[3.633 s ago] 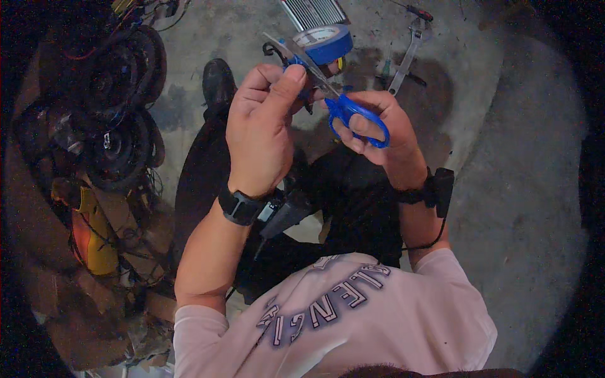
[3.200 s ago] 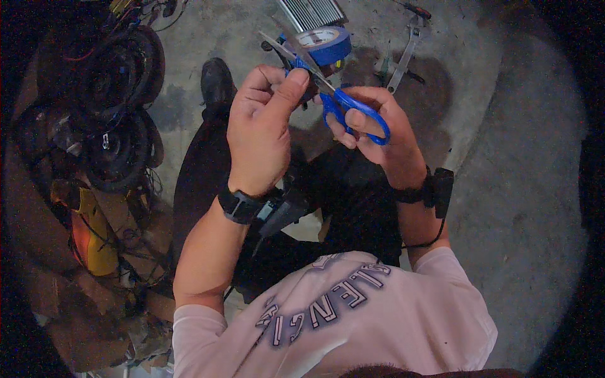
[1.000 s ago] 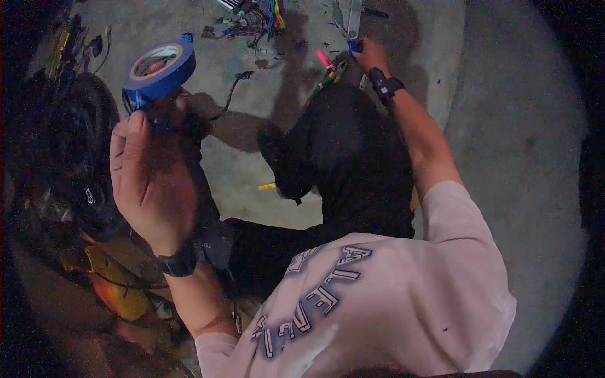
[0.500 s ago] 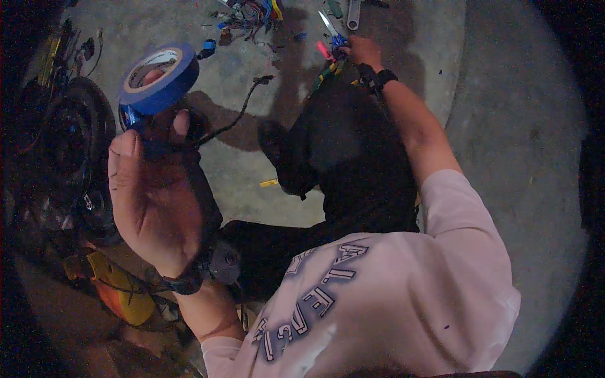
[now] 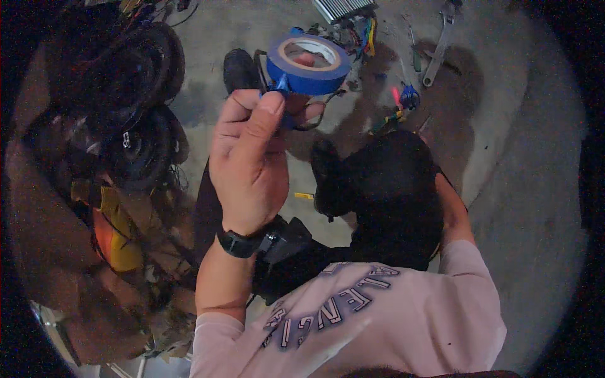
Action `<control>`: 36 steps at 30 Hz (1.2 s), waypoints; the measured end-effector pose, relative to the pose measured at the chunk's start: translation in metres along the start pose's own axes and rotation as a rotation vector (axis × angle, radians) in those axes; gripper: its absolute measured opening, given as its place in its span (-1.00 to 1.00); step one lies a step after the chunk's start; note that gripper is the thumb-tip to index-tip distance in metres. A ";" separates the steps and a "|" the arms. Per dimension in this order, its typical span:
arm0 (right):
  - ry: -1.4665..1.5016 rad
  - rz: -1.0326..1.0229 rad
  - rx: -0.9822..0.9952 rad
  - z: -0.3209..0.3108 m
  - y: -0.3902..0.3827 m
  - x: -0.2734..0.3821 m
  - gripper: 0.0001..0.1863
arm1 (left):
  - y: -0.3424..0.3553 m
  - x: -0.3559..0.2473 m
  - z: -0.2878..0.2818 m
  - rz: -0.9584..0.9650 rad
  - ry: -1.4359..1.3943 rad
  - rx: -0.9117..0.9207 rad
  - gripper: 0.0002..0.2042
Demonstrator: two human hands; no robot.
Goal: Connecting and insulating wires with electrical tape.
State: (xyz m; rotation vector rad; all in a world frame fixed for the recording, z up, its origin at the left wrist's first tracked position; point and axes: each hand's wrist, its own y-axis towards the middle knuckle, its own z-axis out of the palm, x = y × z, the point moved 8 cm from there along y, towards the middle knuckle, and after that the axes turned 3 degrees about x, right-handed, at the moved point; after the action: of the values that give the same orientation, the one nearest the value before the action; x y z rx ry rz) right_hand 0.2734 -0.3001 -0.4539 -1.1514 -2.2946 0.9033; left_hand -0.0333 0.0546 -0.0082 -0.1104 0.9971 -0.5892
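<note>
Left hand [image 5: 249, 164]: raised, fingers closed, pinching blue tape roll [image 5: 307, 62] above concrete floor [image 5: 504, 189]. Right hand: hidden behind knee, state unknowable. Risk: loose pinch, roll could drop among wires [image 5: 362, 31].

A grey concrete floor [image 5: 517, 189] carries scattered items. Dark tyres [image 5: 126, 94] lie at the left. At the top, a ribbed metal block [image 5: 340, 7] with coloured wires [image 5: 365, 31], a wrench [image 5: 439, 47], and what may be blue-handled scissors [image 5: 409, 97], blurred.

left hand [image 5: 249, 164] holds up blue tape roll [image 5: 307, 64] — right hand hidden.
</note>
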 end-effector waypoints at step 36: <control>0.052 -0.007 0.088 0.013 -0.013 -0.042 -0.53 | 0.010 0.015 0.017 -0.001 0.008 -0.012 -0.82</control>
State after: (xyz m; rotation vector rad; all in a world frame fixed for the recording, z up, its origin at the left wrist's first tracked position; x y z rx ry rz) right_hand 0.2821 -0.3454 -0.4567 -1.1162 -2.1931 0.9506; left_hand -0.0092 0.0520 -0.0131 -0.1192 1.0081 -0.5854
